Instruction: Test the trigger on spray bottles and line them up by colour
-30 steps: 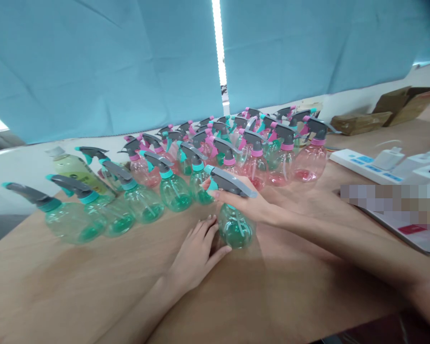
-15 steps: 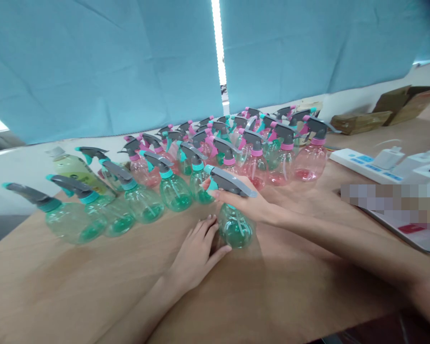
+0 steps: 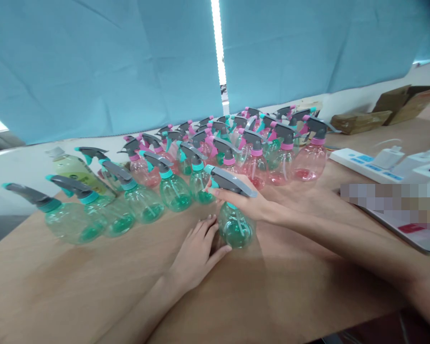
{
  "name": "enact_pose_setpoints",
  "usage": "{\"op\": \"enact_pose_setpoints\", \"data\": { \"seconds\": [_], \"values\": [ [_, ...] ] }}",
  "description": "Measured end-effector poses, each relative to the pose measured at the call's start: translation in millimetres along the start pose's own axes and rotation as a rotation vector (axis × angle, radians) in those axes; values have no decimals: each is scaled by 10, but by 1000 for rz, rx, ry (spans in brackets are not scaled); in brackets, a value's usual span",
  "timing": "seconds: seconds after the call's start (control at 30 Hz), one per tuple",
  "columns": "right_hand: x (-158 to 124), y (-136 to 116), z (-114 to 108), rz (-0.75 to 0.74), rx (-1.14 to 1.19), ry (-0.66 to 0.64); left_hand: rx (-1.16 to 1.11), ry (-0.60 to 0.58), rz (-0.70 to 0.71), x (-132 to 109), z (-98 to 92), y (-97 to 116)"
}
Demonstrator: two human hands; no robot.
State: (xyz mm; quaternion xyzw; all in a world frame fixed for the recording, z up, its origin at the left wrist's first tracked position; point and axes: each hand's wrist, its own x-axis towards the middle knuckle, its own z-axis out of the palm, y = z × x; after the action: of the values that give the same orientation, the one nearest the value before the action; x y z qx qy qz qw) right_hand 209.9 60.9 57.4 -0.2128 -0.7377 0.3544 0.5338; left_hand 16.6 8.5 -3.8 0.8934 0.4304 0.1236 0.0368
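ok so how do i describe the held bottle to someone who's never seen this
On the wooden table, a crowd of green and pink spray bottles stands at the back. The green spray bottle stands alone in front of them; only it has hands on it, the right hand gripping its neck, the left hand at its base.

Wooden bench (image 3: 93, 282) bore green spray bottles (image 3: 143, 203) at left, pink spray bottles (image 3: 310, 162) at centre, white power strip (image 3: 356, 161) at right, cardboard boxes (image 3: 404, 101) upper right.

You are facing a blue curtain (image 3: 129, 71) hanging behind a wooden table (image 3: 75, 286), with bright light shining through its narrow gap (image 3: 218, 48).
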Motion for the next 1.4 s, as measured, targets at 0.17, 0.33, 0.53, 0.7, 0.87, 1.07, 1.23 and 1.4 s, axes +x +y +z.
{"op": "enact_pose_setpoints", "data": {
  "seconds": [0.17, 0.33, 0.53, 0.7, 0.87, 1.07, 1.23, 1.4],
  "values": [
    [-2, -31, -4, 4, 3, -17, -8, 14, 7, 1, 11, -5],
    [-7, -45, -4, 13, -5, -20, 3, 5, 5, 1, 9, -3],
    [-14, -60, 2, 38, -47, -7, 5, 9, 9, 0, 10, -1],
    [4, -39, -4, 31, -63, -8, 2, 12, 9, 5, 3, 4],
    [-15, 12, -5, 56, 3, -3, 3, 10, 1, 10, 4, 0],
    [-43, 29, 3, 50, 16, 27, -5, -6, -2, 14, -22, 8],
    [-43, 6, 7, 64, 4, 41, -24, -14, 0, 2, -9, -6],
    [-39, -6, 23, 55, -12, 53, -126, 40, -39, -14, 14, -7]
  ]
}}
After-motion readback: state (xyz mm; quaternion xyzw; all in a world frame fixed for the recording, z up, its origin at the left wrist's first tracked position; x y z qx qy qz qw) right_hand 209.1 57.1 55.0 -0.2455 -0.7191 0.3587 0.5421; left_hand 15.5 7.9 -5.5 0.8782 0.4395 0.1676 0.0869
